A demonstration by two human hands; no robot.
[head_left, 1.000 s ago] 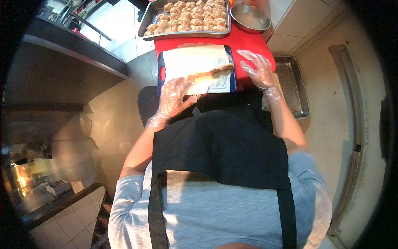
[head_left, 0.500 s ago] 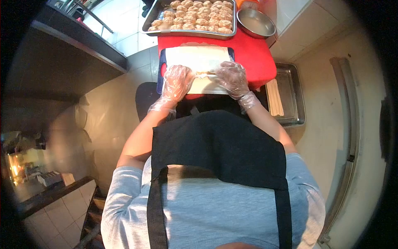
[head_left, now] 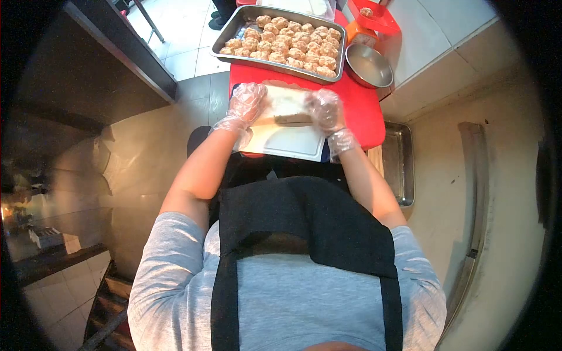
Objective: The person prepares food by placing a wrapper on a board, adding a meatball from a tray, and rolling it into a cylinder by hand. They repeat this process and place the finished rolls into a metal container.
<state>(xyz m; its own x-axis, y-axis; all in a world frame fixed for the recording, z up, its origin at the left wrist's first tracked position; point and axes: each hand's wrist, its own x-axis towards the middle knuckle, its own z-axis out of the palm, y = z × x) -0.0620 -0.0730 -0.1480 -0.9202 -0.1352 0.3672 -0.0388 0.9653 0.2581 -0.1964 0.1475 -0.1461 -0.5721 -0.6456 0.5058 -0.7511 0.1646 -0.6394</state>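
Note:
A pale thin wrapper sheet (head_left: 284, 100) lies over the far part of a white cutting board (head_left: 293, 142) with dark blue edges. Its near edge looks folded or rolled, with a dark band along it. My left hand (head_left: 248, 100), in a clear plastic glove, is closed at the sheet's left end. At the right end is my right hand (head_left: 326, 109), gloved too and blurred by motion, its fingers curled in. What lies inside the fold is hidden.
Beyond the board, a metal tray (head_left: 216, 50) holds several rows of filling balls (head_left: 281, 42). Right of it are a metal bowl (head_left: 369, 65) and an orange scale (head_left: 360, 35) with a red pan (head_left: 383, 20). A deep metal tray (head_left: 404, 167) sits lower right, beside the red table (head_left: 366, 120).
Both hands have moved away from my body across the board, taking the sheet's near edge along. More of the board's near part shows. The whole view has shifted, bringing the scale into sight.

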